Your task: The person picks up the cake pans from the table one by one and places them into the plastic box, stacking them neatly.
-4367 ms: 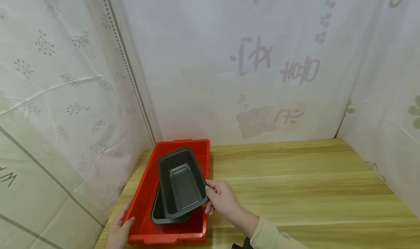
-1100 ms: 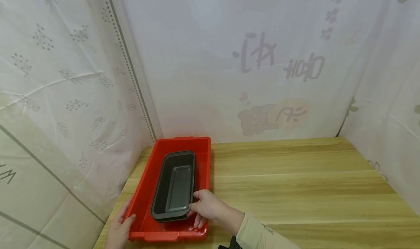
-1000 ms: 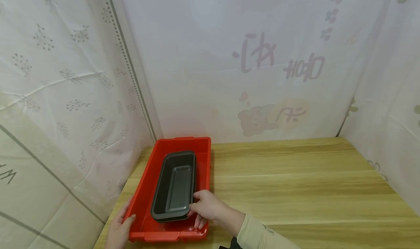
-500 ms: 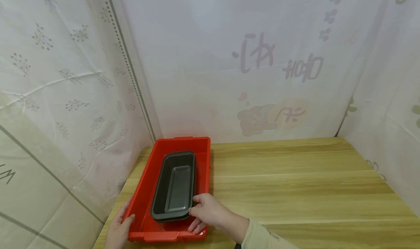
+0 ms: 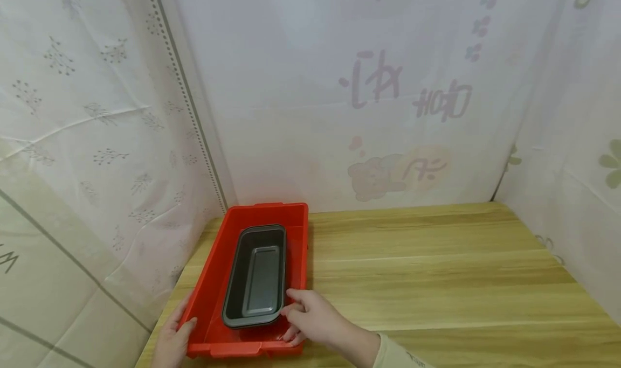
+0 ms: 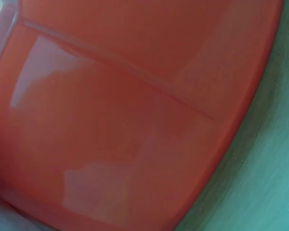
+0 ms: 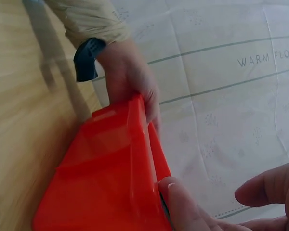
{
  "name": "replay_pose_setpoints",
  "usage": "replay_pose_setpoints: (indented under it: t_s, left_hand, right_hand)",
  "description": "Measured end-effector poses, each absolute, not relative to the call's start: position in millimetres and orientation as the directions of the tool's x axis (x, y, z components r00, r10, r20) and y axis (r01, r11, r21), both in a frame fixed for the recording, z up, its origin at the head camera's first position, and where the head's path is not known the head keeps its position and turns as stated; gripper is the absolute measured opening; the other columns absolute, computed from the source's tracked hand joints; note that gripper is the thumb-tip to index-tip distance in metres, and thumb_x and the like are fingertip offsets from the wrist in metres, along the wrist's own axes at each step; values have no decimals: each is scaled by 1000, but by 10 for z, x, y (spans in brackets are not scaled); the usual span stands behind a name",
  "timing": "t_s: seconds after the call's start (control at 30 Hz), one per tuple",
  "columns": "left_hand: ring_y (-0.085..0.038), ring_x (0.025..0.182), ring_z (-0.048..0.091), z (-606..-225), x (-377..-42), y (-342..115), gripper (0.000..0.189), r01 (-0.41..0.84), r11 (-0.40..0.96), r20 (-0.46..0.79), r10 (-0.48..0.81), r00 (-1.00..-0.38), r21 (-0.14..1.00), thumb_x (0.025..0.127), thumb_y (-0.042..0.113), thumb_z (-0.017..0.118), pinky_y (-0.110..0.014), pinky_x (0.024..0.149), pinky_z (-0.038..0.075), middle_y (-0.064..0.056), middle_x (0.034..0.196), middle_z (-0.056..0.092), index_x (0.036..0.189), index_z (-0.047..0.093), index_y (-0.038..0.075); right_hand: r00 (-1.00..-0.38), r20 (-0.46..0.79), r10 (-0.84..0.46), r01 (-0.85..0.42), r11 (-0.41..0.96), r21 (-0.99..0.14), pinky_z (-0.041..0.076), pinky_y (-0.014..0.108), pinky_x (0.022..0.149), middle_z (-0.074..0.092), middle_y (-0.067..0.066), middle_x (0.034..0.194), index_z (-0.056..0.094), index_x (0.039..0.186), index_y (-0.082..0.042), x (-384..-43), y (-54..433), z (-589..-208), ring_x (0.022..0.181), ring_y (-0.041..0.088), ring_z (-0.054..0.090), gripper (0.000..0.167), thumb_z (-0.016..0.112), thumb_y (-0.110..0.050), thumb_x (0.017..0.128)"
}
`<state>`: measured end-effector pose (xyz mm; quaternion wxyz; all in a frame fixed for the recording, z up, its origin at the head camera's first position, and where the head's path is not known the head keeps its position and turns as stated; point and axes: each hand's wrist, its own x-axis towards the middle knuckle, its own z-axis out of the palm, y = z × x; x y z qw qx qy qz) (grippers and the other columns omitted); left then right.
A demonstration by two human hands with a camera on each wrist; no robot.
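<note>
A dark grey loaf pan (image 5: 262, 279) lies in a red plastic tray (image 5: 212, 298), nested in a second pan that it almost wholly hides. My left hand (image 5: 172, 333) grips the tray's near left edge, thumb over the rim and fingers outside. At the pan's near right corner my right hand (image 5: 314, 318) has its fingertips close to the rim. The right wrist view shows the thumb and fingers of the right hand (image 7: 274, 192) spread apart, nothing pinched between them. Only the red wall (image 6: 135, 120) of the tray fills the left wrist view.
The tray stands at the left end of a wooden table (image 5: 412, 271), whose bare top stretches to the right. Printed cloth (image 5: 291, 88) hangs behind and on both sides, close to the tray's far left corner.
Some seconds ago my right hand held the upper pan raised and tilted over the other. It was lowered into it, and the right fingers have since loosened from the rim. The left hand stays put.
</note>
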<state>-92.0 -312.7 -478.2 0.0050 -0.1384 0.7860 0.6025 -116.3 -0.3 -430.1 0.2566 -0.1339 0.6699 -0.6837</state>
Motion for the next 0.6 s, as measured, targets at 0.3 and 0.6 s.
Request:
replay_pose_setpoints:
  t_s: [0.3, 0.6]
  left_hand:
    - [-32, 117, 50, -4726, -968, -3110, 61, -228, 330, -164, -209, -964, 916, 99, -6, 37, -36, 82, 54, -31, 149, 26, 155, 14, 2]
    - [-39, 116, 51, -4661, -978, -3076, 60, -232, 433, -145, -225, -964, 871, 97, -5, 38, -32, 77, 53, -36, 146, 30, 154, 19, -2]
  right_hand:
    - [-865, -52, -499, 47, 22, -999, 56, 32, 60, 62, 22, 119, 39, 143, 7, -1202, 243, -4333, 72, 30, 67, 47, 50, -3, 98]
    - [-888, 14, -460, -31, 30, -999, 57, 35, 68, 65, 18, 112, 52, 133, 8, -1254, 539, -4371, 79, 28, 68, 36, 51, -9, 101]
